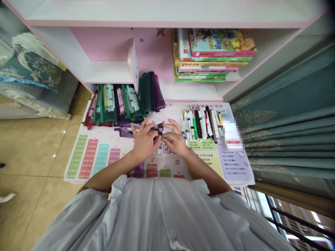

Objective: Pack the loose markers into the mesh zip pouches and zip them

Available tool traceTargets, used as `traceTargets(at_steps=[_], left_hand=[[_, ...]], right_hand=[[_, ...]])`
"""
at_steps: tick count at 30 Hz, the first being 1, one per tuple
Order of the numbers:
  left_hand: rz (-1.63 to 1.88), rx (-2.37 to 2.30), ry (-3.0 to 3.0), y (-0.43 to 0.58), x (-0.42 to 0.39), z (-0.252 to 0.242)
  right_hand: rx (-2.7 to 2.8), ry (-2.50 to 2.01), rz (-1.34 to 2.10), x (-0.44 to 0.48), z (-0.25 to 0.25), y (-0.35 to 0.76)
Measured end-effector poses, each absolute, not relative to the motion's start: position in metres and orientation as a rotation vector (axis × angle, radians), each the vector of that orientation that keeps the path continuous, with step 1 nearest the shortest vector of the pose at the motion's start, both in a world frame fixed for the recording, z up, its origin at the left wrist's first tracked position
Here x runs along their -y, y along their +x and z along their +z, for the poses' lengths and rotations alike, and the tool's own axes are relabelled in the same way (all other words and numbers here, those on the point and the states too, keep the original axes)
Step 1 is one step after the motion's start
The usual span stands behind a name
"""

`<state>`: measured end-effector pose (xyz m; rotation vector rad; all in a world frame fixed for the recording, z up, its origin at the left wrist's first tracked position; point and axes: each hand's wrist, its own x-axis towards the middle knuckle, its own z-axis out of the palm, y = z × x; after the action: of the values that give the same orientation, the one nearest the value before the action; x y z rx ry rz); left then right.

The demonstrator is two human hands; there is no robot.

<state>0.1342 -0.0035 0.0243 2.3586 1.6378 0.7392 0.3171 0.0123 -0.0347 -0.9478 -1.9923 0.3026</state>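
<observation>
A purple mesh zip pouch (127, 131) with a white marker inside lies at the middle of the desk, partly hidden under my left hand. My left hand (147, 140) is over the pouch, its thumb and a finger pinched at the purple edge on the right. Close by on the right, my right hand (177, 139) pinches that same narrow purple end between thumb and finger, its other fingers stretched out. The fingers hide most of the gripped part. To the right lies a row of loose markers (200, 122) with white, green and black barrels.
Several mesh pouches filled with markers (115, 101) lie at the back left. Dark empty-looking pouches (151, 90) lean by the shelf divider (133, 66). Stacked books (211, 62) fill the shelf's right side. A blurred phone-like object (231, 135) rests right of the markers. A printed mat (104, 139) covers the desk.
</observation>
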Motion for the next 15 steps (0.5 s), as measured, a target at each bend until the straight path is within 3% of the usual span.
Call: traceTargets(at_steps=[7,15], left_hand=[[0.633,-1.613,2.334,0.126,0.0034,0.0266],[0.666,-1.59,2.358,0.1265,0.0045,0.0179]], right_hand=[[1.92,-0.964,0.476,-0.0135,-0.0389,0.3185],[1.927,-0.959,0.413,-0.014,-0.0382,0.3181]])
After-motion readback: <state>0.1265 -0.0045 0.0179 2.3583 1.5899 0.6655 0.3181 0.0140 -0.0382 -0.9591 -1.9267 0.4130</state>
